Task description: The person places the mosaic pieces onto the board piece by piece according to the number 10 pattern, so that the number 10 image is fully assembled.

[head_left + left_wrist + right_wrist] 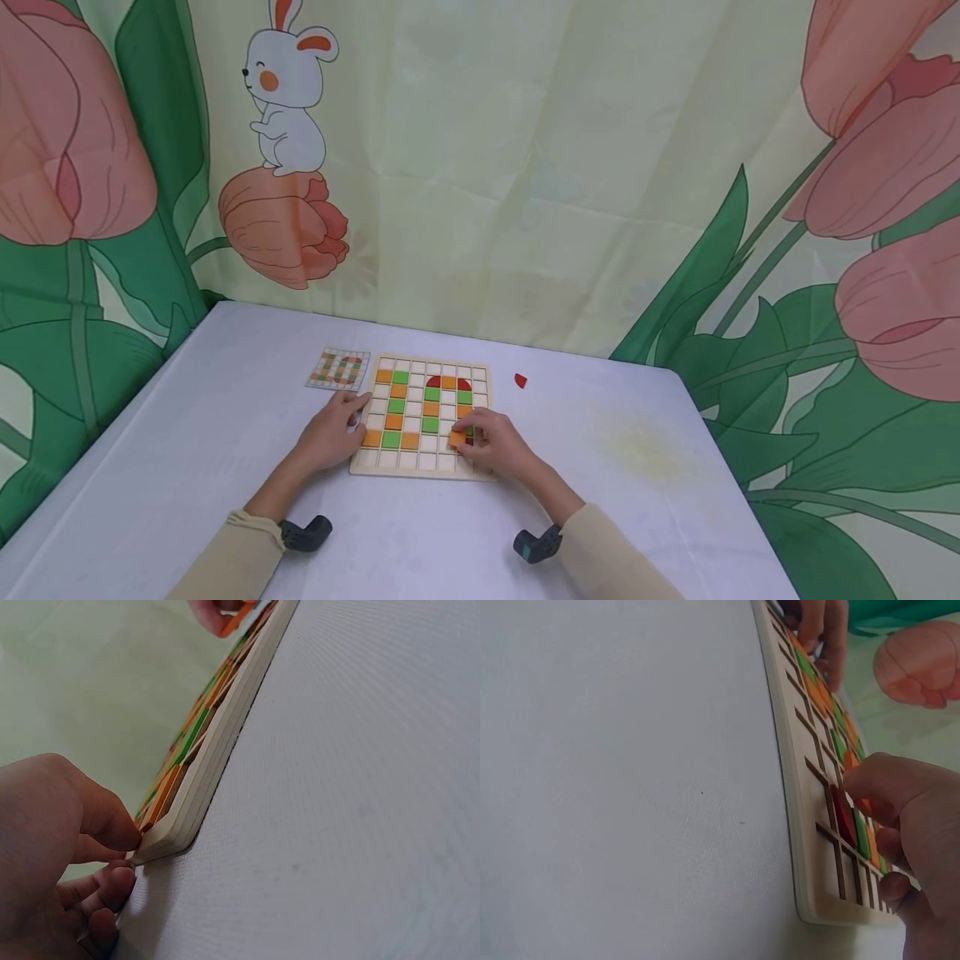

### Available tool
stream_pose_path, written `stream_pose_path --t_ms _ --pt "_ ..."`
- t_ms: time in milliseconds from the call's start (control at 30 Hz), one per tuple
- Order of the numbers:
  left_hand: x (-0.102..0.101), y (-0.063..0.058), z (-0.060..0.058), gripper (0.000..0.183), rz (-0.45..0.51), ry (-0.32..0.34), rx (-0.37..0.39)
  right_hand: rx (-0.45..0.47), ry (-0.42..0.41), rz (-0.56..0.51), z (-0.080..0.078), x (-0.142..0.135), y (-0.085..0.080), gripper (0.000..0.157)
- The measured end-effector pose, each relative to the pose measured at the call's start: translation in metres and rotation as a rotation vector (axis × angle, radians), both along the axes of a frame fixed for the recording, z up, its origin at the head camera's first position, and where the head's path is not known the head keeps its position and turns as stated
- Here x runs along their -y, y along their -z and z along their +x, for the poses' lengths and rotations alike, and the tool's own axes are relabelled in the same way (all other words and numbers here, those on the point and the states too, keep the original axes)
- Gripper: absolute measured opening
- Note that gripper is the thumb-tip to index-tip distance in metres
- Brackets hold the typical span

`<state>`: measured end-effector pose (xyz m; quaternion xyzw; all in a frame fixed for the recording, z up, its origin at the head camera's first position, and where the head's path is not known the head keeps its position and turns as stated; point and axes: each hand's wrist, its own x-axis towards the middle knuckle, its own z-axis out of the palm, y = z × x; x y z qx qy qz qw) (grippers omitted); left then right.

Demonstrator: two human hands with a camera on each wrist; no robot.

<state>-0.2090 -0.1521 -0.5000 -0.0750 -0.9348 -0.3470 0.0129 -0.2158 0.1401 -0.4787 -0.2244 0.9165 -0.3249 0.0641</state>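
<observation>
A wooden grid board (408, 460) lies on the table with orange, green and dark red pieces set in some of its squares. My left hand (330, 433) is at the board's left edge; in the left wrist view its bent fingers (112, 825) hold the edge near a corner. With thumb and fingertips, my right hand (498, 446) pinches an orange square tile (457, 439) over the lower right part of the board. Close by, in the right wrist view, a dark red rounded piece (843, 817) sits in the grid, partly covered by the hand in the head view.
A small pattern card (337, 369) with a coloured grid lies beyond the left hand, beside the board. One loose red piece (521, 381) is on the white tablecloth (600, 467), right of the board. A printed curtain (480, 167) hangs behind the table.
</observation>
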Motion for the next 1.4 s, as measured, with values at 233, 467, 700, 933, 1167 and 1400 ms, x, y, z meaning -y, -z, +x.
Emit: stream_pose_path --t_ms 233,467,700,933,1167,1400 --pt "0.000 0.001 0.000 0.056 0.001 -0.002 0.002 0.005 -0.027 0.026 0.001 0.007 0.005 0.026" --pt "-0.001 0.002 0.000 0.056 0.007 -0.006 0.003 0.016 -0.042 0.007 0.000 0.009 0.006 0.023" --pt "-0.001 0.000 0.001 0.056 0.002 -0.009 0.004 0.029 -0.017 0.018 0.000 0.010 0.005 0.023" --pt "-0.002 -0.001 0.002 0.056 0.006 -0.016 0.002 -0.009 0.016 0.012 -0.003 0.004 0.007 0.026" --pt "-0.001 0.001 0.000 0.056 -0.002 -0.016 -0.010 0.001 0.102 -0.036 -0.010 -0.011 0.005 0.027" --pt "0.000 0.002 -0.001 0.056 -0.004 -0.004 -0.008 -0.007 0.186 -0.031 -0.019 -0.026 0.007 0.029"
